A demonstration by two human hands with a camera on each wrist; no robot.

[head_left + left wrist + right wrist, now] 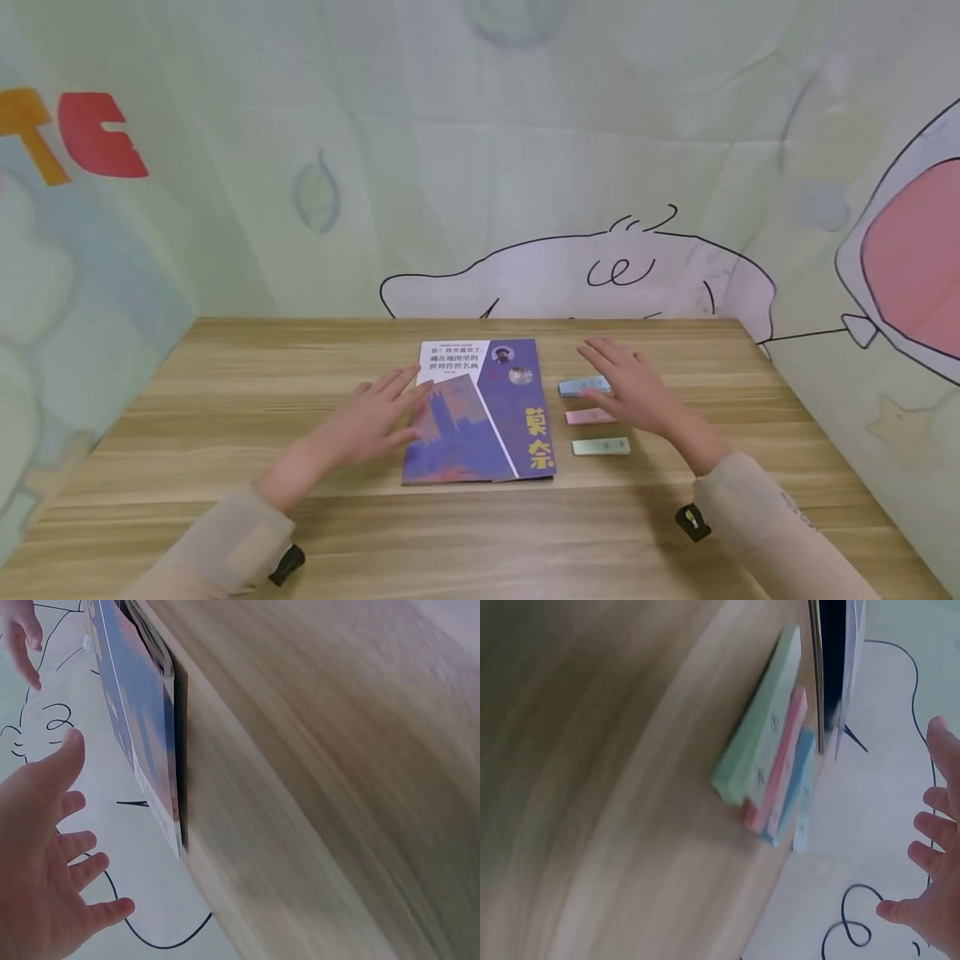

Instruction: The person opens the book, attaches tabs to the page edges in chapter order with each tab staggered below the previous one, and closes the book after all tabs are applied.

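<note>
A picture book (pixel 487 433) with a blue and white cover and yellow characters lies on the wooden table. Over its left edge, my left hand (pixel 375 419) is held with fingers spread and nothing in its grasp; the left wrist view shows its palm beside the book. To the book's right, a blue oblong strip (pixel 573 387), a pink one (pixel 581 417) and a pale green one (pixel 600 447) lie in a column. My right hand (pixel 637 387) hovers above the blue and pink strips, covering their right ends. Its fingers are extended, and it holds nothing.
The table (pixel 300 533) ends at the back against a printed cloth wall (pixel 450 167) with cartoon drawings. A black device (pixel 287 565) sits at the left cuff, and another black device (pixel 693 522) at the right cuff.
</note>
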